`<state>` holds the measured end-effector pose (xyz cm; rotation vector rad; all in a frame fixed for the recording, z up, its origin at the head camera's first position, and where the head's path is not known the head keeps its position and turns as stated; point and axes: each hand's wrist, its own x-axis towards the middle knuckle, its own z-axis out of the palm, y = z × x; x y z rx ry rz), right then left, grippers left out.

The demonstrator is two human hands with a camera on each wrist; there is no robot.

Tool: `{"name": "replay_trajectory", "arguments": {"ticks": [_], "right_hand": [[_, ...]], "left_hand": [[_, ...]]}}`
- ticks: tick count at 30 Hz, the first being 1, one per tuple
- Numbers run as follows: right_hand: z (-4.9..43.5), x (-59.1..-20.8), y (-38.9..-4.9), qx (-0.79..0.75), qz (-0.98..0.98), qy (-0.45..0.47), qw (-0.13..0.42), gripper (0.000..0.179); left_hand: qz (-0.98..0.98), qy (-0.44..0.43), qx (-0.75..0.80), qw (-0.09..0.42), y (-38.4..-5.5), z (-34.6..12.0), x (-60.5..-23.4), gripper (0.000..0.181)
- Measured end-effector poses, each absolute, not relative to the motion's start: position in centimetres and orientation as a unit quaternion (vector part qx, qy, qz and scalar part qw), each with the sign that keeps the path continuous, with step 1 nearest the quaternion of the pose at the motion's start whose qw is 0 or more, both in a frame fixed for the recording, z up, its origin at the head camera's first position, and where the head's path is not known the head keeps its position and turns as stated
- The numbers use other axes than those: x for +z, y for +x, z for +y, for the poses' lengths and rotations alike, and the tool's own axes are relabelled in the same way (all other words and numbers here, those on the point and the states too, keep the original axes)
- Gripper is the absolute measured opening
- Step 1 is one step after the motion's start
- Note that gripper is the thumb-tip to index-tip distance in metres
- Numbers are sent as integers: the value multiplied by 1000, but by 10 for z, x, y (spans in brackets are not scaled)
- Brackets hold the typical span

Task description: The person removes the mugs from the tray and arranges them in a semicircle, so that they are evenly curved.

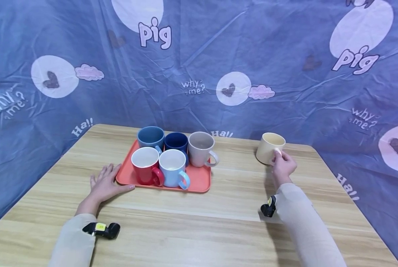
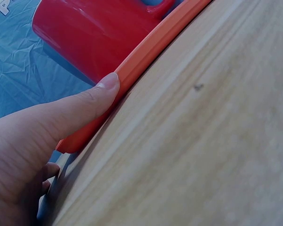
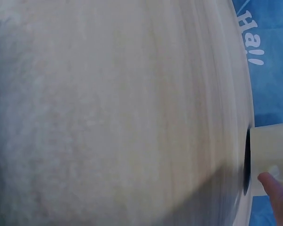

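Note:
On the right side of the table, my right hand (image 1: 283,167) pinches the handle of a cream mug (image 1: 267,151). The mug stands upright; in the right wrist view only part of it shows at the right edge. My left hand (image 1: 104,188) lies at the near left corner of an orange-red tray (image 1: 199,181), fingers stretched along its left side. Its thumb (image 2: 92,96) touches the tray's front rim in the left wrist view. Nearest this hand on the tray is a red mug (image 1: 144,172) with a white inside.
Also on the tray stand a light blue mug (image 1: 171,172), a grey mug (image 1: 199,152), a navy mug (image 1: 175,140) and a teal-blue mug (image 1: 150,137). A blue printed cloth (image 1: 199,55) hangs behind the wooden table (image 1: 185,233).

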<state>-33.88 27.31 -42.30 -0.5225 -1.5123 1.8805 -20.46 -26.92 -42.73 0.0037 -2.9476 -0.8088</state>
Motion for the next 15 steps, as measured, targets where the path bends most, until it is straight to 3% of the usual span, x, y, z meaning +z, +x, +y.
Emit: {"name": "replay_trajectory", "arguments": {"ticks": [6, 15], "right_hand": [[283, -447, -355, 730, -558, -171, 357, 20], [279, -442, -352, 730, -544, -174, 376, 14]], "left_hand": [[-963, 1, -266, 44, -205, -270, -429, 107], [-963, -3, -266, 50, -205, -271, -429, 106]]}}
